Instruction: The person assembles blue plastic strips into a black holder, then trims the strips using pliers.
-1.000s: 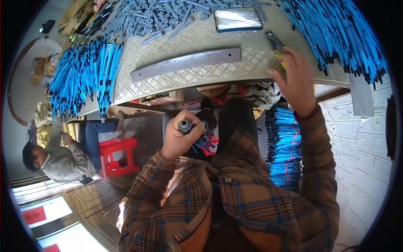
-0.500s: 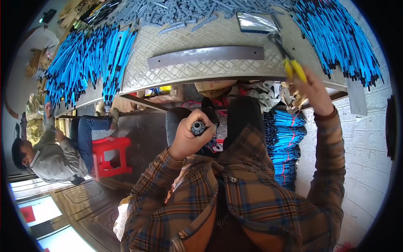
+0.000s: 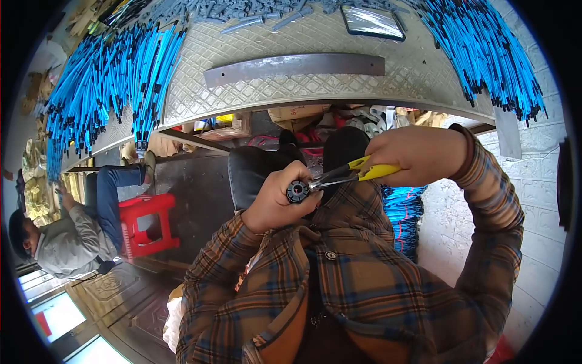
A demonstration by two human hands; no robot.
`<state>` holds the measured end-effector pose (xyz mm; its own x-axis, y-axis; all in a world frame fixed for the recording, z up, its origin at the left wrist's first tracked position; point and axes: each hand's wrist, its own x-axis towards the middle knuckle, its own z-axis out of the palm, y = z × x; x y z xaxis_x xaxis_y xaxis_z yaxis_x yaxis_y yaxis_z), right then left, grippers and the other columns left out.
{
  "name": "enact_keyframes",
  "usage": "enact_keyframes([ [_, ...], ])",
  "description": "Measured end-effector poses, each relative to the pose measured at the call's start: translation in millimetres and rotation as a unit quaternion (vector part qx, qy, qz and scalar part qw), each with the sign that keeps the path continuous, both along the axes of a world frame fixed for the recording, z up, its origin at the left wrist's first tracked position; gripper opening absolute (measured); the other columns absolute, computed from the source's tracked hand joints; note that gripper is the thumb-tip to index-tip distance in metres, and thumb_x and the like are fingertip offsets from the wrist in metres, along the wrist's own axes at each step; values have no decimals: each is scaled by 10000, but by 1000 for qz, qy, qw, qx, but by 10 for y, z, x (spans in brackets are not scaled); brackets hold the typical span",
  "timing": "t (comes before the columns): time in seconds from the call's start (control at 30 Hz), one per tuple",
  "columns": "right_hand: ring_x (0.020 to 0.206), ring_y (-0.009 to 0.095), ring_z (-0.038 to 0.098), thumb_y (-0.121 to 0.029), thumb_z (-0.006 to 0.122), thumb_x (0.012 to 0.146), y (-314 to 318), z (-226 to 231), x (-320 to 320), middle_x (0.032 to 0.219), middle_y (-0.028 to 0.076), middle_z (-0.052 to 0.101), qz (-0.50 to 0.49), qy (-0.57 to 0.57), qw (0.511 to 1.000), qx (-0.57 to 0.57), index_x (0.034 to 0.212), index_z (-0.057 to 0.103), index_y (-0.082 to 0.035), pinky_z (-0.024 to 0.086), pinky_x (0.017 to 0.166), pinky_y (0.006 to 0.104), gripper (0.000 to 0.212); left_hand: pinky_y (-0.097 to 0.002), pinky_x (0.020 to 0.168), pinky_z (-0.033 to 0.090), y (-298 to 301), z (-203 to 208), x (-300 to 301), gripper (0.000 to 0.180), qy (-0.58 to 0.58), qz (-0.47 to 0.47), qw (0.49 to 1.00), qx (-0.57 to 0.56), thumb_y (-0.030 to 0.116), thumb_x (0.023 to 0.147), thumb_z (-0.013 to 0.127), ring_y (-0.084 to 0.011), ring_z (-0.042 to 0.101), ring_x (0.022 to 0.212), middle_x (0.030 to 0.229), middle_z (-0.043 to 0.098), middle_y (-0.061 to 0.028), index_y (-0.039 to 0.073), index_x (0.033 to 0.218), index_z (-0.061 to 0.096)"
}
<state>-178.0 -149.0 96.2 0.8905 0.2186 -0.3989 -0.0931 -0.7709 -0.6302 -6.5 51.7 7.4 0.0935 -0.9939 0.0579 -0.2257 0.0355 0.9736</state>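
My left hand (image 3: 274,203) is closed round a dark cylindrical part (image 3: 297,192), whose round, notched end with a hole faces up. In my right hand (image 3: 418,156) is a pair of pliers (image 3: 377,172) with yellow handles. Their metal jaws reach left to the edge of the dark part, beside my left thumb. Whether the jaws grip something small there I cannot tell. Both hands are above my lap, just in front of the table edge.
On the patterned table (image 3: 254,97) lie a grey metal strip (image 3: 297,67), a flat dark-framed object (image 3: 372,23) and a heap of grey plugs (image 3: 242,9). Blue rods (image 3: 112,79) are piled left, more blue rods (image 3: 485,54) right. A person (image 3: 66,236) sits left near a red stool (image 3: 148,224).
My right hand has brought the pliers from over the table's right side down to the dark part in my left hand. The left hand keeps its hold. The view has shifted slightly.
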Motion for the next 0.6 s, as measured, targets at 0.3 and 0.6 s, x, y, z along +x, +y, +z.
enact_keyframes([
  [0.3,865,299,547,-149,602,762,-11,121,-9,926,119,551,34,-6,996,-79,979,601,-76,450,754,393,229,-239,610,434,-46,-35,-14,218,-27,-26,999,-8,26,704,680,-105,548,667,734,548,-44,32,823,497],
  [0.6,877,301,543,-169,600,783,-40,67,-23,926,123,548,39,42,998,-26,979,602,-81,446,757,383,214,-232,667,448,-49,-8,-49,238,-13,-43,999,29,11,697,682,-87,562,729,783,588,-48,24,850,499],
])
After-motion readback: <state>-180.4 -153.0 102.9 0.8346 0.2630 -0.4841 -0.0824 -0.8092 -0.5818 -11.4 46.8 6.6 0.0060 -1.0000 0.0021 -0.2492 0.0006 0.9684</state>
